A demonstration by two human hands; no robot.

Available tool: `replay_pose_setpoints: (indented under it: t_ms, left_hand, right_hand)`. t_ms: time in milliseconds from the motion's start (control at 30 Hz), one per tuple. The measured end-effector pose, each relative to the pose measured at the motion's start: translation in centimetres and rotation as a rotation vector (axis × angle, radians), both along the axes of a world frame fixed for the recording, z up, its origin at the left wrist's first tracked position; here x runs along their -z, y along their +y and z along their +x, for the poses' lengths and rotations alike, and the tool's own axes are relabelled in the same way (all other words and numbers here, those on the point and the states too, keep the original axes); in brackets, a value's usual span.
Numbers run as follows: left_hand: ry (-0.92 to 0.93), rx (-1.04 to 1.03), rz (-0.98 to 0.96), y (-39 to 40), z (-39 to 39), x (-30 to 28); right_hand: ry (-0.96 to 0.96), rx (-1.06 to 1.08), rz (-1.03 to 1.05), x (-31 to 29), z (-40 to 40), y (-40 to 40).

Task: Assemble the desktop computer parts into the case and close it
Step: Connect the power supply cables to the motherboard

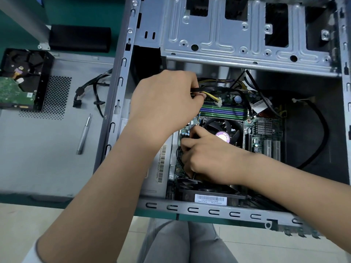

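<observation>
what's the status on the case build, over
Left hand pinching yellow-black power cable above the RAM slots. Right hand on motherboard beside CPU fan. Hard drive not yet installed.

Cables (228,88) across motherboard (266,137) access

This looked like a computer repair or assembly workbench. An open desktop case (247,44) lay on a green-topped bench (79,14), its motherboard (266,133) and cooling fan (222,130) bared just beyond the fingers (190,143). Well to the left of the fingers, a removed grey side panel (47,149) lay flat, carrying a hard drive in its bracket (20,80), a loose cable bundle (91,95) and a slim screwdriver (83,133). Pale floor tiles (28,221) showed below the bench edge.
</observation>
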State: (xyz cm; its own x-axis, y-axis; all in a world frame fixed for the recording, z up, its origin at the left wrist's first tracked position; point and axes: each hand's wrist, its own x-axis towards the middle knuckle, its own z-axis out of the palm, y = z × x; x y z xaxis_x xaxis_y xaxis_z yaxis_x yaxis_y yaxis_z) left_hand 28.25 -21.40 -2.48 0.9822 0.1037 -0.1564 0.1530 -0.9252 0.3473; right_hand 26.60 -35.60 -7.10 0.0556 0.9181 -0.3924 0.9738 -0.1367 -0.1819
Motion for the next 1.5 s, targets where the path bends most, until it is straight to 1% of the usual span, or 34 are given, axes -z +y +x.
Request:
replay_pose_setpoints:
  t_ms: [267,600,967,1500]
  left_hand:
    - [-0.004,-0.002,0.003,0.01,0.02,0.01]
    - [-0.001,-0.002,0.009,-0.03,-0.03,0.01]
    - [0.006,-0.006,0.001,-0.06,-0.08,-0.04]
    - [-0.013,-0.001,0.010,0.04,-0.03,0.08]
  right_hand:
    - [0.044,0.004,0.005,0.15,0.36,-0.29]
    - [0.009,-0.010,0.048,0.14,0.23,-0.30]
    - [0.021,-0.025,0.010,0.13,0.34,-0.36]
    - [0.090,0.006,0.102,0.61,0.55,-0.62]
